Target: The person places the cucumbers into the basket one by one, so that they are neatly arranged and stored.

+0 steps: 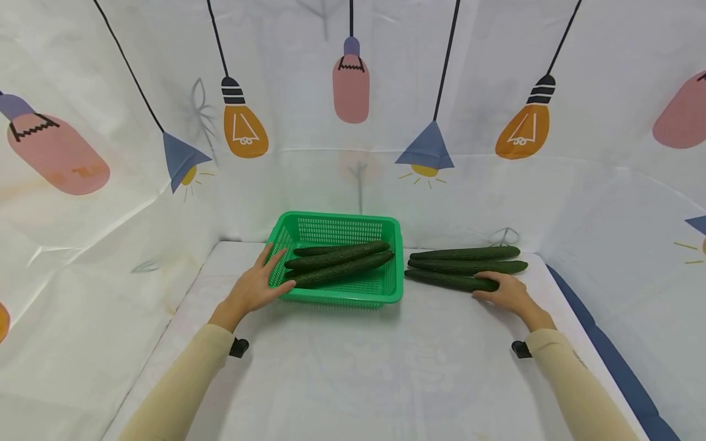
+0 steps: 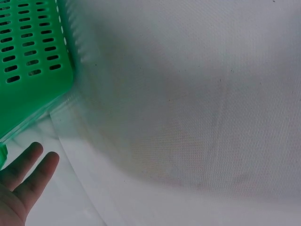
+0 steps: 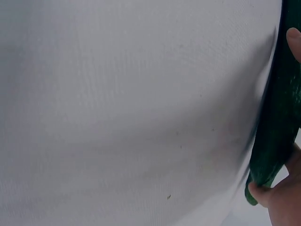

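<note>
A green plastic basket point(image 1: 336, 296) with slotted walls stands at the back of the table, with several dark green cucumbers point(image 1: 339, 269) lying in it. My left hand point(image 1: 252, 289) is at the basket's left side, fingers spread and thumb near the front rim. In the left wrist view two straight fingers point(image 2: 40, 174) show beside the basket wall point(image 2: 33, 70). To the right of the basket, three cucumbers lie side by side. My right hand point(image 1: 504, 293) grips the right end of the nearest cucumber point(image 1: 441, 280), which fills the right edge of the right wrist view.
Behind the nearest cucumber lie a middle cucumber point(image 1: 469, 266) and a back cucumber point(image 1: 466, 253). A white cloth covers the table point(image 1: 364, 373). White sheeting point(image 1: 309, 177) printed with lamps rises behind and at both sides. A dark blue strip point(image 1: 601, 343) runs along the table's right edge.
</note>
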The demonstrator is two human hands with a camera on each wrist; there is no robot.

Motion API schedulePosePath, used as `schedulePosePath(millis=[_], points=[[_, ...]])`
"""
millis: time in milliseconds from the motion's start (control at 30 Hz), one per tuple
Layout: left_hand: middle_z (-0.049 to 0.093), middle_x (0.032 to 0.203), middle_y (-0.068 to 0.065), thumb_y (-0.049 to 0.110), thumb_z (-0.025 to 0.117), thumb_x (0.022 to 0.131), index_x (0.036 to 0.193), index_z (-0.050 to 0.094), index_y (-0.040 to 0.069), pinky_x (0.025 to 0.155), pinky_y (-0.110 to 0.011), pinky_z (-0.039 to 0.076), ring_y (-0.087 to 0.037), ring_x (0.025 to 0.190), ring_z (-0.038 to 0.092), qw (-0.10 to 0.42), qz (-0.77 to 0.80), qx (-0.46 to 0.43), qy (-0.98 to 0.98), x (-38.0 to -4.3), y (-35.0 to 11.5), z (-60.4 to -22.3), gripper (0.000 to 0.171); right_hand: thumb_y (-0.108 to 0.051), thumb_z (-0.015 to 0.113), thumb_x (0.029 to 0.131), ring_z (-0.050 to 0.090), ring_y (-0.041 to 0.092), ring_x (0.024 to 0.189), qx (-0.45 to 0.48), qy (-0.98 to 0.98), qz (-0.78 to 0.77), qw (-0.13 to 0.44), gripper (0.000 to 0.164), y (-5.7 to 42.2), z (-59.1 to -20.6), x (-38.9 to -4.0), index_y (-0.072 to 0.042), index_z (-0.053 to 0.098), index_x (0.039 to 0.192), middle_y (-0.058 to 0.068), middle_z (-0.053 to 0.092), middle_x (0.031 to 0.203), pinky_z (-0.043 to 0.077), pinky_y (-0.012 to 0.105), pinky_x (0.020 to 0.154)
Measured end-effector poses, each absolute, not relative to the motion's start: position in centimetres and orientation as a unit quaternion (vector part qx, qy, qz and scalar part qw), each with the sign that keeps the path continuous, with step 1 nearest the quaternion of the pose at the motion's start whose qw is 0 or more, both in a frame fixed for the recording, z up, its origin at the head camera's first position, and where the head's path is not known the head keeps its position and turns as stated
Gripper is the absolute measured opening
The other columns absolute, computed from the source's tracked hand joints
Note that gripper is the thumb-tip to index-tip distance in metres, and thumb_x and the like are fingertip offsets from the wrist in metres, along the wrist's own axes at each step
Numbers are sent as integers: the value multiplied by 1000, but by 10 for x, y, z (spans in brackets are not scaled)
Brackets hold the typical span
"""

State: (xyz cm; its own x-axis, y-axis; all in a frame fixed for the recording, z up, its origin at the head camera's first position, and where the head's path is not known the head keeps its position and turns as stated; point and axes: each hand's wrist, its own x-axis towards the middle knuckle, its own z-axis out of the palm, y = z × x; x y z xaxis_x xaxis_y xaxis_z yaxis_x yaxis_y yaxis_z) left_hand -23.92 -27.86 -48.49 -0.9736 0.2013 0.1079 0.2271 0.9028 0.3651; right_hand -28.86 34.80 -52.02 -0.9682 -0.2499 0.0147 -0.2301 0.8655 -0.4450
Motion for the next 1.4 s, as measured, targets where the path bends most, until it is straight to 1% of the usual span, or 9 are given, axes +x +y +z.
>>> schedulePosePath(millis=[200,400,533,733,867,1133,1400], points=[[9,174,-14,67,60,92,166,23,25,64,-44,53,-31,79,69,32,-195,-110,-974,-238,-278,-484,93,-42,80,89,50,59,128,-127,966,-226,7,54,344,-524,-291,-10,69,131,30,60,139,34,78,99],[9,173,-14,68,60,92,166,24,25,64,-42,52,-29,77,68,30,-195,-109,-974,-239,-278,-483,93,-31,82,89,52,56,128,-141,957,-253,8,48,344,-525,-292,-7,70,128,30,62,135,41,72,101],[9,174,-14,68,60,92,166,23,26,62,-40,51,-27,74,67,27,-196,-108,-974,-239,-278,-482,93,-26,83,88,53,55,127,-147,951,-273,9,45,343,-525,-289,-5,70,126,30,63,134,42,70,102],[8,174,-14,68,60,92,166,22,27,61,-40,50,-25,69,64,25,-195,-107,-975,-240,-279,-482,93,-29,83,88,51,55,128,-137,953,-271,14,47,342,-526,-288,-7,70,127,29,62,137,43,71,101],[9,174,-14,69,60,92,166,22,27,64,-43,53,-26,70,66,24,-192,-108,-975,-239,-279,-482,93,-32,82,89,50,56,129,-132,953,-273,17,48,343,-524,-287,-9,70,128,29,61,138,42,71,101],[9,173,-16,68,59,93,166,23,25,72,-52,55,-34,83,69,27,-192,-110,-975,-240,-279,-483,92,-33,82,89,48,56,131,-129,950,-285,7,49,345,-516,-282,-9,69,129,28,59,141,42,73,100],[9,173,-16,68,59,93,166,23,25,73,-54,56,-37,86,70,30,-196,-115,-973,-240,-280,-485,92,-30,84,88,47,56,133,-130,949,-286,-5,46,345,-511,-283,-10,70,128,26,61,139,41,73,100]])
